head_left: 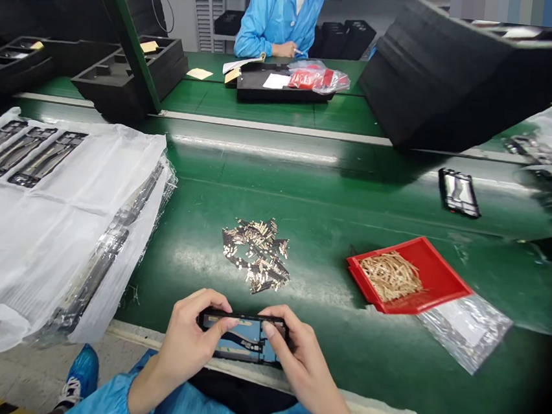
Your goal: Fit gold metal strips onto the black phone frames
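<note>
A black phone frame (241,354) with a bluish inner face and a dark flex cable across it is held level at the near edge of the bench. My left hand (194,332) grips its left end, thumb on the inner face and fingers behind the far edge. On the other end, my right hand (299,349) presses its thumb near the cable's connector, fingers curled round the far side. Just beyond the frame lies a loose pile of small dark flex parts (256,254) with gold-coloured ends.
Left, white-lined trays (75,207) hold several phone frames. A red bin (438,275) of tan strips sits right, beside a clear bag (469,330). Another phone frame (459,193) lies beyond. Black boxes (455,74) stand behind; a person in blue (279,18) sits opposite.
</note>
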Motion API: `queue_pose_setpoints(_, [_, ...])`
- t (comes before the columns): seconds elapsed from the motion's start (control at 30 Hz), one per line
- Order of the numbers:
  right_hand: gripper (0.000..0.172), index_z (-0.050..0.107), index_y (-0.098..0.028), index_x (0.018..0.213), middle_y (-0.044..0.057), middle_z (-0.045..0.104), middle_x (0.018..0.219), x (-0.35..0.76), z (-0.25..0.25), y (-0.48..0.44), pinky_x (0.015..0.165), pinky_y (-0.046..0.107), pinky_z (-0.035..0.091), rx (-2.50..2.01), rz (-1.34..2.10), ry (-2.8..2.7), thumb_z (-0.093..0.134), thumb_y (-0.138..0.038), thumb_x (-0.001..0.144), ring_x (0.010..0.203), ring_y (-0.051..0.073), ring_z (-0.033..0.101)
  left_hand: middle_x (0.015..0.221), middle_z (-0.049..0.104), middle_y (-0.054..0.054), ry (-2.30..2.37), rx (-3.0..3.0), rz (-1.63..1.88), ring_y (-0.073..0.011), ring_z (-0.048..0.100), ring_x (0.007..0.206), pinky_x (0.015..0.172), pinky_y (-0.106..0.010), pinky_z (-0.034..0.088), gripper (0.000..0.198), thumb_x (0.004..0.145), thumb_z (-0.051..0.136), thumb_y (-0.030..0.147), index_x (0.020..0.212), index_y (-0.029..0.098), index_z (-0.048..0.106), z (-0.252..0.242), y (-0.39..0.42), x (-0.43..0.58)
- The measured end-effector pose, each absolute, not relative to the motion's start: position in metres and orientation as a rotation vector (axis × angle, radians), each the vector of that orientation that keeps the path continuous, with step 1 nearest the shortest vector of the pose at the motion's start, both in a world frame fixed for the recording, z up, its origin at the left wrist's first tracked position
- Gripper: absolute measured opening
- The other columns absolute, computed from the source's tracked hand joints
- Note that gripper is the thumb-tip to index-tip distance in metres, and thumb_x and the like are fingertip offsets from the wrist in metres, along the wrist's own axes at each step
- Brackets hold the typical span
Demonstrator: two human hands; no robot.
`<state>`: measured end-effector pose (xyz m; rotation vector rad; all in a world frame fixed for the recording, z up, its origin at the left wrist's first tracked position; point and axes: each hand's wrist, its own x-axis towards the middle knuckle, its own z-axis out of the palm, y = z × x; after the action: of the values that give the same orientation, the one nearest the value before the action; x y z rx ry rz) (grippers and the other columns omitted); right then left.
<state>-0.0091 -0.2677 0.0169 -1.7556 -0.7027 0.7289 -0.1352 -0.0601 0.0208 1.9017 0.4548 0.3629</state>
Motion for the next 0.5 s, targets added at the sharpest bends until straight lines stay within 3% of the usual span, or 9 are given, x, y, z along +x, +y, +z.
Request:
queue_pose_setpoints(0.07, [0.032,0.071,-0.024,0.113,0.002,0.073,0.096,0.004,0.03,-0.265,0.08,0.028,0.05,-1.768,0.81,-0.833,0.05,-0.048,0.116,0.085,0.019,0.066,0.089,0.075,0.002,0.416,1.932,0.389,-0.016,0.071,0.081,0.074,-0.025,0.053,0.004,0.099,0.077,0.025,0.096,0.025,0.075,0.023,-0.055,-0.136])
queue_pose_setpoints(0.13, [0.029,0.074,-0.024,0.107,0.001,0.074,0.096,0.024,0.04,-0.258,0.083,0.03,0.05,-1.755,0.798,-0.864,0.057,-0.046,0.112,0.087,0.02,0.066,0.11,0.077,-0.001,0.398,1.996,0.494,-0.0204,0.072,0.104,0.091,-0.029,0.056,0.009,0.103,0.073,0.029,0.112,0.029,0.076,0.026,-0.051,-0.137])
queue_pose_setpoints(0.2, [0.029,0.076,-0.022,0.1,0.001,0.073,0.09,0.055,0.04,-0.244,0.08,0.03,0.05,-1.735,0.667,-0.739,0.067,-0.049,0.105,0.085,0.02,0.065,0.14,0.07,-0.005,0.449,2.072,0.639,-0.0272,0.061,0.134,0.113,-0.039,0.05,0.027,0.105,0.07,0.033,0.133,0.032,0.071,0.028,-0.048,-0.139])
queue_pose_setpoints(0.27, [0.036,0.074,-0.021,0.097,0.002,0.071,0.086,0.094,0.03,-0.228,0.072,0.029,0.051,-1.722,0.495,-0.557,0.071,-0.057,0.098,0.08,0.02,0.063,0.155,0.059,-0.007,0.505,2.1,0.736,-0.0313,0.048,0.149,0.121,-0.046,0.044,0.036,0.106,0.07,0.035,0.141,0.034,0.066,0.03,-0.046,-0.142])
queue_pose_setpoints(0.4, [0.043,0.067,-0.018,0.101,0.003,0.066,0.077,0.174,0.013,-0.19,0.05,0.026,0.045,-1.608,0.317,-0.312,0.072,-0.06,0.093,0.063,0.018,0.06,0.148,0.062,-0.007,0.448,2.057,0.754,-0.0284,0.056,0.139,0.109,-0.041,0.052,0.027,0.107,0.066,0.029,0.134,0.033,0.067,0.035,-0.043,-0.149])
queue_pose_setpoints(0.5, [0.038,0.064,-0.017,0.098,0.003,0.067,0.082,0.209,0.021,-0.165,0.056,0.026,0.053,-1.424,0.268,-0.248,0.08,-0.05,0.09,0.064,0.015,0.063,0.127,0.071,-0.008,0.31,2.049,0.741,-0.0244,0.066,0.12,0.1,-0.037,0.057,0.022,0.107,0.063,0.021,0.126,0.029,0.069,0.052,-0.039,-0.156])
